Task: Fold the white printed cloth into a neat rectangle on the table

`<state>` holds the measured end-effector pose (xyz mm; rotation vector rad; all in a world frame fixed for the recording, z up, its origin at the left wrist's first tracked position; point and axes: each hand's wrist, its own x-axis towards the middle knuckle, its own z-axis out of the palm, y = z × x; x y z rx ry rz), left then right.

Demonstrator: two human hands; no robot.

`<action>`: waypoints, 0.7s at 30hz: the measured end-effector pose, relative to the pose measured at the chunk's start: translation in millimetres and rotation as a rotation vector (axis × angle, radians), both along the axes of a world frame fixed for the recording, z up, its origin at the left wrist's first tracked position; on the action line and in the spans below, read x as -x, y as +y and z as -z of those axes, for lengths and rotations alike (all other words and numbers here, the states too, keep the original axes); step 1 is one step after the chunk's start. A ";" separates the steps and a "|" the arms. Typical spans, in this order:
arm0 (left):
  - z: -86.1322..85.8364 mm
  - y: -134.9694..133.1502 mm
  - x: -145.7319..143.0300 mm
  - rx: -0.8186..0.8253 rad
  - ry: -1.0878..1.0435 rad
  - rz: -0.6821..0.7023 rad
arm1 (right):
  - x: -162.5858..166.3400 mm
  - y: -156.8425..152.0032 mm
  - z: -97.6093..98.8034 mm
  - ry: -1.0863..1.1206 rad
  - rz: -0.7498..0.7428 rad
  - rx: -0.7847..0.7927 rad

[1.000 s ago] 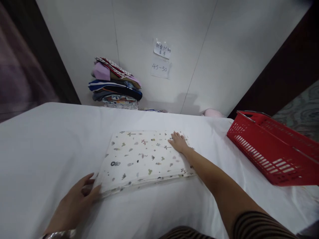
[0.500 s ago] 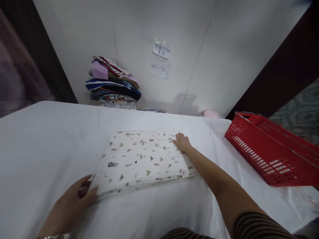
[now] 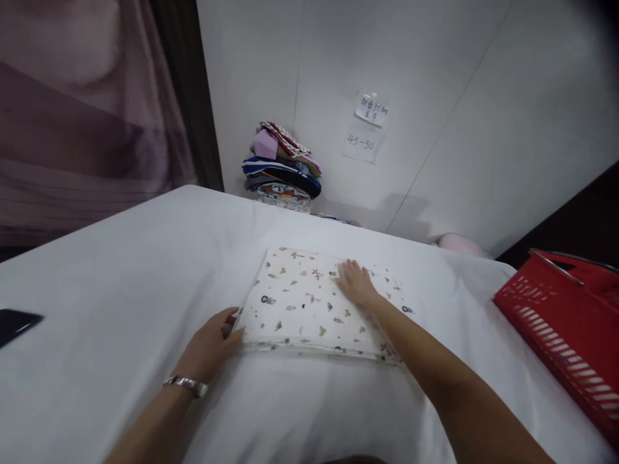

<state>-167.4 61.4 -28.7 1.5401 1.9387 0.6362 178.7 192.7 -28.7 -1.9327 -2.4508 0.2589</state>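
Note:
A folded white cloth [image 3: 309,303] printed with small plants lies flat on the white-covered table [image 3: 120,270]. My left hand [image 3: 213,341] grips its near left corner, thumb on top and fingers curled under the edge; a silver bracelet sits on that wrist. My right hand [image 3: 355,283] lies flat and open on the cloth's far middle, fingers stretched out toward the wall.
A stack of folded clothes [image 3: 283,166] stands against the white wall, with two paper notes [image 3: 366,129] taped beside it. A red plastic basket [image 3: 565,322] sits at the right. A dark phone [image 3: 14,322] lies at the left edge. A pink curtain hangs left.
The view has swung left, showing the curtain and the phone. My right hand slid from the cloth's far right corner toward its middle. My left hand stayed at the near left corner.

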 end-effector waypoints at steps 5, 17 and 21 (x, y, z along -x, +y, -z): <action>-0.5 -2.3 -1.3 0.003 -0.032 -0.006 | 59.2 22.5 3.5 0.039 -0.130 0.002; -8.5 -7.0 -6.3 -0.032 -0.047 0.010 | 101.0 27.8 -4.9 0.012 -0.156 -0.012; -6.7 -7.8 -6.0 -0.035 -0.053 0.003 | 138.0 31.6 -3.8 0.073 -0.252 -0.017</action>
